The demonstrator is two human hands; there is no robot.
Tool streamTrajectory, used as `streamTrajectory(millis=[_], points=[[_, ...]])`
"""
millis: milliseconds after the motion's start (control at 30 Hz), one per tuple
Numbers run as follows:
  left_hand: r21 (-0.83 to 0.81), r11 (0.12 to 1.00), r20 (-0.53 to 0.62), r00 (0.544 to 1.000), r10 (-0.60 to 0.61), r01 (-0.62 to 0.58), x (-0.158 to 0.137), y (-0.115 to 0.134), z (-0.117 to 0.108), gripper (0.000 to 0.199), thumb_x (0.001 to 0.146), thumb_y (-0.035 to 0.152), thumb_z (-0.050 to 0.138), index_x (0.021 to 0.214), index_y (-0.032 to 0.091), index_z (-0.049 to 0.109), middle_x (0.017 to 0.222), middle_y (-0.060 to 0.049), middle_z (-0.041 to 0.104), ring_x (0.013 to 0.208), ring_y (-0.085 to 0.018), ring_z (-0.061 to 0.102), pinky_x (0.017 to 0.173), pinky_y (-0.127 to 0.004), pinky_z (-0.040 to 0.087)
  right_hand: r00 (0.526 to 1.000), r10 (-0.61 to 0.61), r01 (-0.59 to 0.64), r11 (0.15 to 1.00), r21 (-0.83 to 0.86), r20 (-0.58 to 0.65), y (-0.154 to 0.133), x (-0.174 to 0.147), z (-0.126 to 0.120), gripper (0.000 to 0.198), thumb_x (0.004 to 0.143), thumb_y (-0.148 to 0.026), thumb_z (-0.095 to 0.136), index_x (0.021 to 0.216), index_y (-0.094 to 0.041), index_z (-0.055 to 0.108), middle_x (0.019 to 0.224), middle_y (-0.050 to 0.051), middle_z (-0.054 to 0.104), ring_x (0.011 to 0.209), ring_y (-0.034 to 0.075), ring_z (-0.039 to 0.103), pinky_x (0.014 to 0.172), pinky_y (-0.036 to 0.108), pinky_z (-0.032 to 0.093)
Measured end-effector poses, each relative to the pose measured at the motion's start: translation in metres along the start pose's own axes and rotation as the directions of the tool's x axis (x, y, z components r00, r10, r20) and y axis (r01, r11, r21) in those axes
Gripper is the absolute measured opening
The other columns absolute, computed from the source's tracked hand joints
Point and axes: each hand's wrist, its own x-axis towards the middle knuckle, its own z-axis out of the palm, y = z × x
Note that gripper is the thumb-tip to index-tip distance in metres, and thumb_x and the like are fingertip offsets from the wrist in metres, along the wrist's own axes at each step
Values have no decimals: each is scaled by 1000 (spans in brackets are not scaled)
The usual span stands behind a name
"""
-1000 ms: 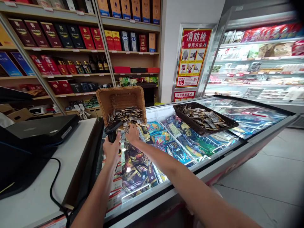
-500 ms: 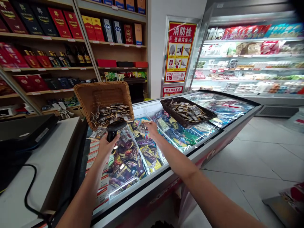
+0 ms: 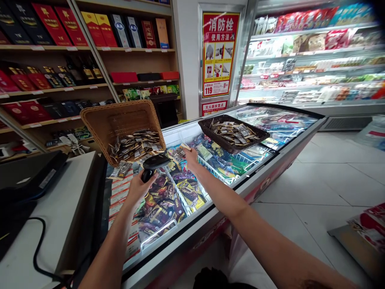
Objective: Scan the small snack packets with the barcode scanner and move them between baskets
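Note:
My left hand (image 3: 138,188) is closed round the handle of a black handheld barcode scanner (image 3: 156,161), its head turned to the right. Facing it, my right hand (image 3: 191,156) pinches a small clear-and-tan snack packet (image 3: 179,153) above the freezer's glass. Behind the scanner, a tan wicker basket (image 3: 120,116) leans tilted, with many small packets (image 3: 136,145) heaped in it. A few more packets (image 3: 121,170) lie at its front corner. Right of my right hand, a dark brown wicker basket (image 3: 215,139) rests on the freezer, also holding such packets.
Beneath my hands is a chest freezer (image 3: 216,218) with bagged ice creams (image 3: 190,193) in wire sections. A counter (image 3: 64,200) with a black device and cable stands left. Shelves of boxes (image 3: 124,77) rise behind; a lit cooler (image 3: 300,68) stands back right.
The view has shifted slightly. The scanner has moved a little to the right, closer to the packet in my right hand. Both hands keep their holds.

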Motion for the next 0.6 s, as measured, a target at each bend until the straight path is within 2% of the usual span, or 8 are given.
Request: streamTrajectory(millis=[200,367,500,600], points=[[-9,1000,45,999,16,-15,-3,3,-1,59,62,69,86,85,18,66,62,4,54,55,-14,51,52,-25,39,1000,15,-14,1000,-8,24,-3,-4,-1,10,92,-19,67,88,-21,58,69,-5,52,50,9,47,45,23,44],[18,1000,30,1000,1,-1,-6,9,0,60,61,69,86,87,18,68,60,4,54,56,-14,51,51,-25,40,999,4,-4,1000,-1,44,-2,-4,-3,8,94,-21,65,89,-22,58,69,-6,47,50,9,44,44,24,43],[13,1000,22,1000,-18,18,-6,12,0,61,60,70,85,86,19,67,58,5,50,54,-13,48,50,-24,39,1000,-4,5,1000,-16,14,1,0,-1,8,90,-21,66,87,-21,59,71,-4,52,55,10,49,47,24,44],[51,999,10,1000,-1,1,-3,6,-2,60,58,70,86,85,19,68,58,4,53,53,-15,52,48,-24,37,998,-55,55,997,-51,-17,7,7,1,9,86,-23,67,83,-21,59,69,-4,55,60,12,52,50,24,44]])
